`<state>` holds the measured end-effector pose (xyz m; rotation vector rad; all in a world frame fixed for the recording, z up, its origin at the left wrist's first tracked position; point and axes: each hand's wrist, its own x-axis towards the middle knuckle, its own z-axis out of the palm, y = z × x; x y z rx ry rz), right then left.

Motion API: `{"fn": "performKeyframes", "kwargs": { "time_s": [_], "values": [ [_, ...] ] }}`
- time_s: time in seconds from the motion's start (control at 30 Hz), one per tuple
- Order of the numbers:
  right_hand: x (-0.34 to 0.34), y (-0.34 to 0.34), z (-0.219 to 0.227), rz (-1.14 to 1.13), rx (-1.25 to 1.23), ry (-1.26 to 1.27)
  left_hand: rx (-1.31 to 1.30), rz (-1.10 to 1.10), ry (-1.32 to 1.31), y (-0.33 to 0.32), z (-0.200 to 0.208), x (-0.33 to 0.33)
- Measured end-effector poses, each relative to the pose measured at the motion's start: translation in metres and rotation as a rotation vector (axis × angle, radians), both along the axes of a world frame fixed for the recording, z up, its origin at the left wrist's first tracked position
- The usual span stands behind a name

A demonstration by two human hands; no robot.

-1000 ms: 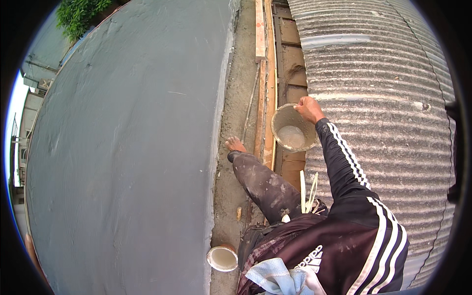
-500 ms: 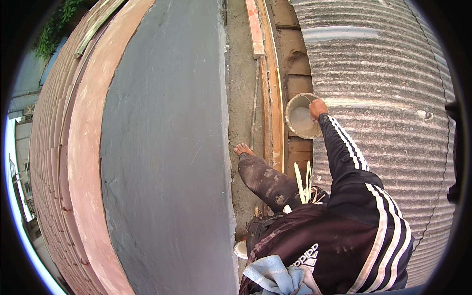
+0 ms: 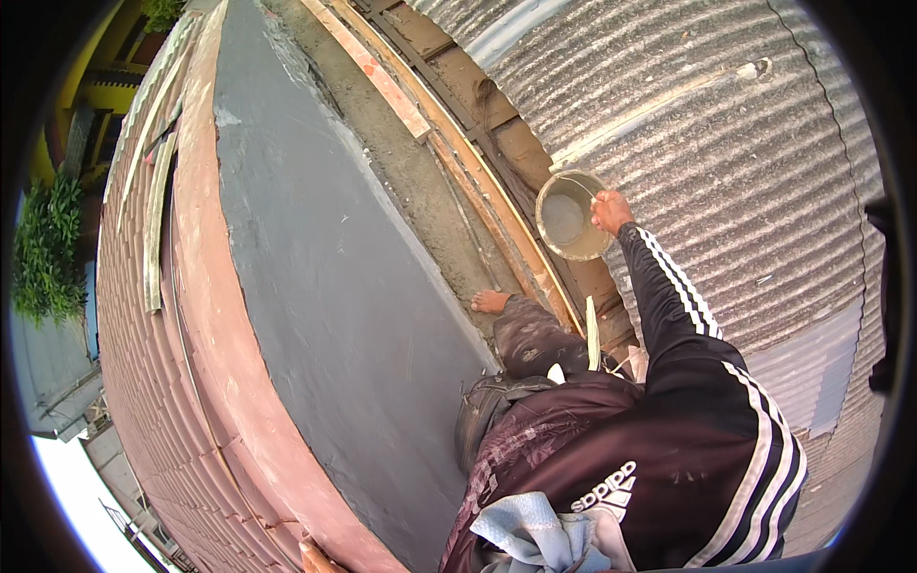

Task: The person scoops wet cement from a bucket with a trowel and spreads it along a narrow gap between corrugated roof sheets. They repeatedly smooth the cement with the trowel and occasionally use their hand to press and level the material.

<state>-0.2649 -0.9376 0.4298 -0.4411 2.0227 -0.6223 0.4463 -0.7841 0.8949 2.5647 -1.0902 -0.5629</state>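
Note:
Out to the right, my right hand (image 3: 611,211) is closed on the thin wire handle of a bucket (image 3: 552,234). The bucket is round and dirty, with grey residue on its inner bottom, and it hangs tilted over the border between brown tiles and corrugated roofing. At the lower edge, a small part of my left hand (image 3: 321,557) shows on the pink plastered border beside the roof tiles. Its visible fingers look stretched out, and nothing shows in them; the rest is cut off. My bare foot (image 3: 490,302) stands on the rough cement strip.
A smooth grey sloped surface (image 3: 325,258) runs along my left, beside pink roof tiles (image 3: 181,411). Long wooden boards (image 3: 478,196) edge the cement strip (image 3: 382,143). Corrugated sheets (image 3: 697,172) spread on the right. Loose wood strips (image 3: 158,224) lie on the tiles.
The view has turned, so the grey surface and boards now slant. Part of my left hand has come in at the lower edge. My right hand still holds the bucket.

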Motion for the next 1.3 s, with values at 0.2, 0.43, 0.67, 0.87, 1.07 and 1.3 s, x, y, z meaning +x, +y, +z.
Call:
{"fn": "performKeyframes", "kwargs": {
  "time_s": [0.2,0.43,0.67,0.87,1.07,1.3],
  "values": [
    [-0.032,0.104,0.021,-0.155,-0.06,-0.094,0.089,-0.192,0.077,-0.081,0.007,0.008],
    [-0.051,0.183,0.017,-0.229,0.194,-0.102,-0.25,-0.258,0.386,-0.072,-0.003,0.001],
    [-0.059,0.175,0.013,0.504,0.577,0.1,-0.168,-0.362,0.351,-0.083,0.009,0.008],
    [-0.087,0.032,0.056,-0.138,0.401,0.058,-0.172,-0.105,0.321,-0.193,-0.013,0.01],
    [-0.102,-0.219,0.144,-0.013,0.278,0.002,-0.28,-0.351,0.699,-0.362,-0.051,-0.005],
    [-0.071,-0.365,0.275,-0.029,-0.208,0.157,-0.128,-0.298,0.829,-0.398,-0.033,-0.018]
  ]
}}
